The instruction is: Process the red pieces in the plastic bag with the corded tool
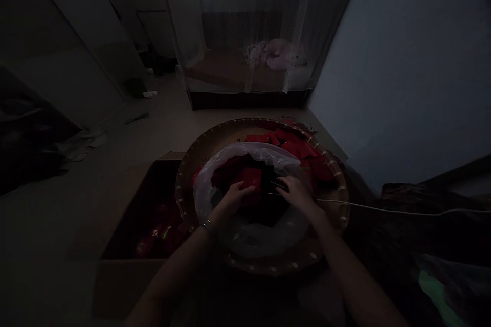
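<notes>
My left hand [238,195] is closed on a red piece [251,178], flat and boxy, paper or cloth; I cannot tell which. Opposite it, my right hand [295,194] has its fingers curled round a thin, pale two-pronged tool [273,193] whose tips point at the red piece. Both hands are over the mouth of a clear plastic bag [215,163], its rim folded outward. More red shows inside the bag, and its depths are too dark to make out. The bag sits in a round woven bamboo tray [184,184].
Red pieces [299,145] lie loose at the tray's far right. A white cord [387,209] runs from near my right wrist to the right edge. Left of the tray stands an open cardboard box [126,265] with shiny red wrapped things. A netted bed [226,69] is beyond.
</notes>
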Action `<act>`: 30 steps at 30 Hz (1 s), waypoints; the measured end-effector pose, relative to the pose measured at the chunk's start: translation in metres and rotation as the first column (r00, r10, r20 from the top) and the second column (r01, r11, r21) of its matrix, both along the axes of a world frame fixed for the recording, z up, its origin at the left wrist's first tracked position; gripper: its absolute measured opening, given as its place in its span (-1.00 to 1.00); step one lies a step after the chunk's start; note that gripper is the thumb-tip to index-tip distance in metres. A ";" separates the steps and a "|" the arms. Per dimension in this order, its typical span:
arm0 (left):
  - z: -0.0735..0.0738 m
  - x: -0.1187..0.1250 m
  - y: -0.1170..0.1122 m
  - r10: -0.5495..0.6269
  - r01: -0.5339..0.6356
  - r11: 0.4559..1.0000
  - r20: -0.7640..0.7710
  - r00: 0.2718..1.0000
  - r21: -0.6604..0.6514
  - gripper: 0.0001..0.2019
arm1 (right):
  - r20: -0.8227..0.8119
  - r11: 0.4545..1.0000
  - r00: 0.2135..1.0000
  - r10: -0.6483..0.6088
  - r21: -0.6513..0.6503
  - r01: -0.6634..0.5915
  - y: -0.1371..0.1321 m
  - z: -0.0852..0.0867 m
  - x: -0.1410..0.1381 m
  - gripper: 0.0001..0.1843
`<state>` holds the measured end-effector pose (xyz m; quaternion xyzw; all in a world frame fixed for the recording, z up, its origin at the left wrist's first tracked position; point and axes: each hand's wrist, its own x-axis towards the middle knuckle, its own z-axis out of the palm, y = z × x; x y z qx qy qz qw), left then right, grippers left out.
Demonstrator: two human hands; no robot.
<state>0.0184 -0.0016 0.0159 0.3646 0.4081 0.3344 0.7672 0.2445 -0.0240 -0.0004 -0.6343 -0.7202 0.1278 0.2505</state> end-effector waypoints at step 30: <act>0.001 0.020 -0.022 -0.217 0.224 0.966 -0.071 0.974 0.127 -0.45 | -0.449 0.952 0.892 -0.049 -0.291 -0.094 -0.014 0.051 0.002 -0.57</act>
